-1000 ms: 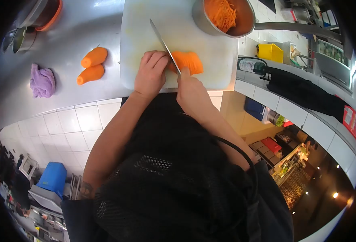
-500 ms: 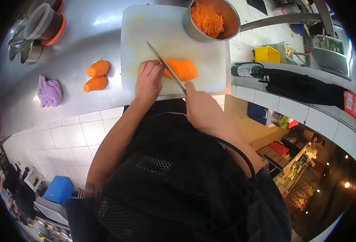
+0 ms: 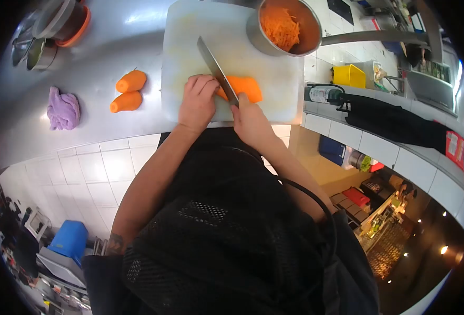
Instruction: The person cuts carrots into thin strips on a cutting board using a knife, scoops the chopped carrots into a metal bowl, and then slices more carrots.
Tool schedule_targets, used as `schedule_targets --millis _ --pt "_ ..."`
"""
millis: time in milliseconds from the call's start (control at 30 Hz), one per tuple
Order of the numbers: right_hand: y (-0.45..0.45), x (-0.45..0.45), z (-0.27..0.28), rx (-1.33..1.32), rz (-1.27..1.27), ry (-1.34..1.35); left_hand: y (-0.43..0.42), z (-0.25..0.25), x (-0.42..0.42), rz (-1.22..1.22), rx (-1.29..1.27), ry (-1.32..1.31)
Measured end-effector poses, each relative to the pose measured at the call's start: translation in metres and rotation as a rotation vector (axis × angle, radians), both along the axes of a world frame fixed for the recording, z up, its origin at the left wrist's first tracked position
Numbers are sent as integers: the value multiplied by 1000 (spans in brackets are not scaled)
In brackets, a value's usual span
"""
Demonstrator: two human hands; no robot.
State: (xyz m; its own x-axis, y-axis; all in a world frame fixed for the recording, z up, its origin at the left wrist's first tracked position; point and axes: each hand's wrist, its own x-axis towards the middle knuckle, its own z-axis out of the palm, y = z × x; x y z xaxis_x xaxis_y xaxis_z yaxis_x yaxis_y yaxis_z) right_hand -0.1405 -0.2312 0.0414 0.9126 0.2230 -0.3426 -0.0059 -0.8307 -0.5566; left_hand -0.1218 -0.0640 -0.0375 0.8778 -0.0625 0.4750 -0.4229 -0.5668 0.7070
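Evidently partway along: on the cutting board (image 3: 184,37), the right hand (image 3: 251,118) gripped a knife (image 3: 213,62) against a carrot (image 3: 250,89), steadied by the left hand's (image 3: 197,103) curled fingers; shreds (image 3: 280,30) filled part of a pot (image 3: 310,32) at the board's far-right corner, while two uncut carrots (image 3: 132,81) lay left of it.

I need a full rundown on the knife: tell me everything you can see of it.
The knife has a long, grey, metallic-looking blade that tapers to a point. Its handle is wrapped in the right grip, so its shape and material are hidden. The blade slants over the cutting board, tip pointing away from the person and to the left, and crosses the carrot, with orange showing on both sides. The left grip is close beside the blade; whether they touch is unclear.
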Motion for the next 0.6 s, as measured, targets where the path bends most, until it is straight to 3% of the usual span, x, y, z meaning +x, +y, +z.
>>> schedule_targets --millis 400,600 --pt "-1 -13 101 -118 150 98 1 8 3 6 -20 -3" --pt "4 -8 45 -82 127 12 1 3 3 4 -8 16"
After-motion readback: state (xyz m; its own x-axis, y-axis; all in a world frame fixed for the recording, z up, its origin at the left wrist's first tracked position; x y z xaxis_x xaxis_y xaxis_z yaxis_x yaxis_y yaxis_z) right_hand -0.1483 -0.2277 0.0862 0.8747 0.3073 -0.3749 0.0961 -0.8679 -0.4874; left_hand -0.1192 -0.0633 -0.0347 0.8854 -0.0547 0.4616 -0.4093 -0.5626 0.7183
